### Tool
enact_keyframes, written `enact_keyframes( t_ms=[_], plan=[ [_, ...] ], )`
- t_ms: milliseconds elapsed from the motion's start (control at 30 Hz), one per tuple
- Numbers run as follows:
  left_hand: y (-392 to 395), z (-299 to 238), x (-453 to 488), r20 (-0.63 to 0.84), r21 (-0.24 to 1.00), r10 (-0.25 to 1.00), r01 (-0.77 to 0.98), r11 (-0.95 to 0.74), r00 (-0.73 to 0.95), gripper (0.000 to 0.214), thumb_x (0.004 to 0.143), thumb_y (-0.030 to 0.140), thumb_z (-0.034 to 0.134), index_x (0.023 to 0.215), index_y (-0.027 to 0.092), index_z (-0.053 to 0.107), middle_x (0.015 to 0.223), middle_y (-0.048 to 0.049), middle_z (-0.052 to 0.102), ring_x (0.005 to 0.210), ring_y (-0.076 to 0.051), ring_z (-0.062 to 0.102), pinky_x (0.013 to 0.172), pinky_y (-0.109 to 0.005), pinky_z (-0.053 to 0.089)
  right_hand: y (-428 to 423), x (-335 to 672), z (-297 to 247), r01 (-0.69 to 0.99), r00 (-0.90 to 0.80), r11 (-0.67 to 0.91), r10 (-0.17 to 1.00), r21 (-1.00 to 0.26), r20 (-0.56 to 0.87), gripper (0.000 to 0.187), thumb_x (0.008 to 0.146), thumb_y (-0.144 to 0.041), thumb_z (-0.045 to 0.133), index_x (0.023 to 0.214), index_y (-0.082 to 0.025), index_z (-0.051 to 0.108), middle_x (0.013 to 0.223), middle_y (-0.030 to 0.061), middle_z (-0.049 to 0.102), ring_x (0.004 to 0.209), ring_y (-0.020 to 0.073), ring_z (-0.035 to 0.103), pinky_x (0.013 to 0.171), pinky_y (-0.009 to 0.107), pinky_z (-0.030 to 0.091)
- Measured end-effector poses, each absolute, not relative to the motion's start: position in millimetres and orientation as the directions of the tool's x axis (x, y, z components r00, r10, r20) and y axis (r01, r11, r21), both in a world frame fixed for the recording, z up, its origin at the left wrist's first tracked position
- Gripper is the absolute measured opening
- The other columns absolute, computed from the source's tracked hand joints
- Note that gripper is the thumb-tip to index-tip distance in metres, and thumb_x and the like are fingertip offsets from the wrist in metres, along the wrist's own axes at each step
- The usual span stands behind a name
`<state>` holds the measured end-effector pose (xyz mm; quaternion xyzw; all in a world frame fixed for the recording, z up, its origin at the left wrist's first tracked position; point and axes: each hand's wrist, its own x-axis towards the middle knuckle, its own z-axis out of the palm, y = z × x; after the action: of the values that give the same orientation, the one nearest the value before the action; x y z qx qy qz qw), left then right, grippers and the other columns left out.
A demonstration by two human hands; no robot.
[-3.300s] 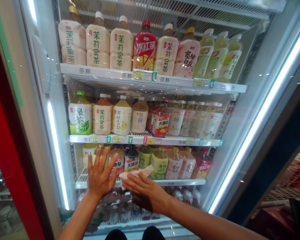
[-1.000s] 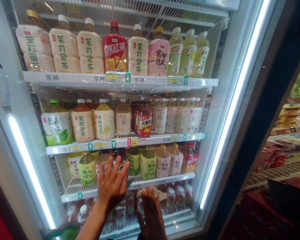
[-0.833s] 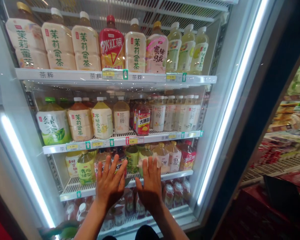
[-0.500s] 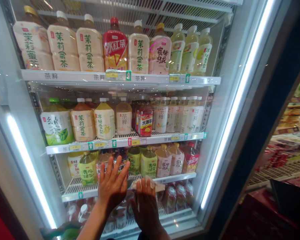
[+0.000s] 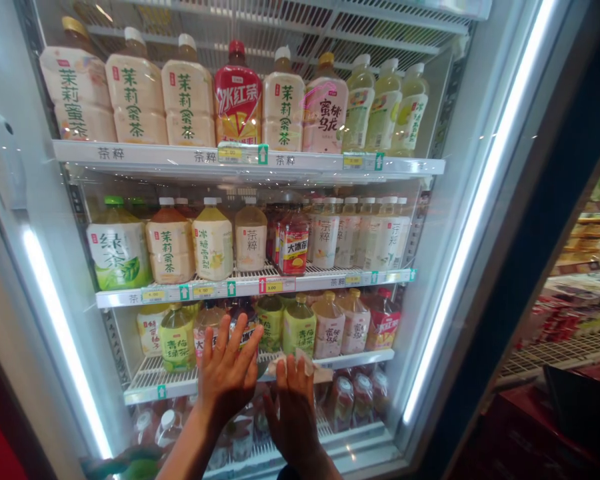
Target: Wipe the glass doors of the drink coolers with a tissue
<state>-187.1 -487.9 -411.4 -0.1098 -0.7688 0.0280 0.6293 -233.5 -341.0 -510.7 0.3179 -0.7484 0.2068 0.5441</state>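
My left hand [image 5: 229, 363] is spread flat, fingers apart, against what looks like the glass door of a lit drinks cooler. Nothing shows in it. Close on its right, my right hand [image 5: 294, 407] presses a pale, crumpled tissue or cloth [image 5: 323, 373] to the glass; the fingers lie over it and its edges stick out above and to the right. Through the glass, a green tea bottle [image 5: 299, 325] shows just above the right hand. Behind the left fingers, dark-labelled bottles are partly covered.
Bottled teas stand on the top shelf [image 5: 170, 155], the middle shelf [image 5: 320, 283] and lower racks. Bright light strips [image 5: 67, 347] run down both sides of the cooler. Off to the right are a dark door frame [image 5: 500, 267] and another stocked shelf [image 5: 555, 307].
The view has shifted slightly, so the upper bottles sit a little lower and further right. My right hand and the tissue have moved slightly right; my left hand stays nearly in place.
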Motion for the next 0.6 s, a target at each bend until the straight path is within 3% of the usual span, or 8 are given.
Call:
enact_keyframes(
  t_ms=[200, 333, 467, 600],
  plan=[
    [-488, -410, -187, 0.963, -0.178, 0.199, 0.122, 0.976, -0.183, 0.069, 0.089, 0.021, 0.063, 0.154, 0.033, 0.044, 0.165, 0.0004, 0.034, 0.157, -0.024, 0.024, 0.133, -0.046, 0.012, -351, -249, -416, -0.741, -0.260, 0.663, -0.137, -0.107, 0.956, 0.076, 0.103, -0.029, 0.045, 0.166, -0.014, 0.005, 0.172, 0.0159, 0.014, 0.160, 0.0384, 0.008, 0.123, 0.070, 0.025],
    [-487, -411, -187, 0.962, -0.178, 0.199, 0.122, 0.976, -0.186, 0.068, 0.089, 0.020, 0.064, 0.153, 0.033, 0.045, 0.164, 0.0003, 0.035, 0.157, -0.024, 0.025, 0.133, -0.047, 0.013, -347, -244, -460, -0.706, -0.255, 0.702, -0.130, -0.092, 0.958, 0.075, 0.102, -0.027, 0.047, 0.166, -0.012, 0.011, 0.171, 0.0184, 0.019, 0.159, 0.0393, 0.014, 0.121, 0.069, 0.031],
    [-487, -411, -187, 0.961, -0.172, 0.192, 0.117, 0.978, -0.197, 0.071, 0.087, 0.018, 0.065, 0.153, 0.033, 0.045, 0.163, -0.0004, 0.038, 0.157, -0.025, 0.026, 0.133, -0.048, 0.014, -339, -237, -521, -0.720, -0.216, 0.694, -0.231, 0.006, 0.949, 0.073, 0.103, -0.031, 0.049, 0.164, -0.008, 0.018, 0.167, 0.0215, 0.029, 0.157, 0.0385, 0.023, 0.116, 0.064, 0.042],
    [-487, -411, -187, 0.963, -0.175, 0.196, 0.123, 0.977, -0.187, 0.070, 0.087, 0.019, 0.064, 0.153, 0.033, 0.045, 0.163, -0.0002, 0.037, 0.157, -0.025, 0.026, 0.133, -0.048, 0.014, -344, -244, -470, -0.706, -0.218, 0.708, -0.191, -0.020, 0.957, 0.075, 0.103, -0.033, 0.048, 0.165, -0.009, 0.013, 0.170, 0.0193, 0.022, 0.159, 0.0390, 0.017, 0.119, 0.066, 0.035]
  ],
)
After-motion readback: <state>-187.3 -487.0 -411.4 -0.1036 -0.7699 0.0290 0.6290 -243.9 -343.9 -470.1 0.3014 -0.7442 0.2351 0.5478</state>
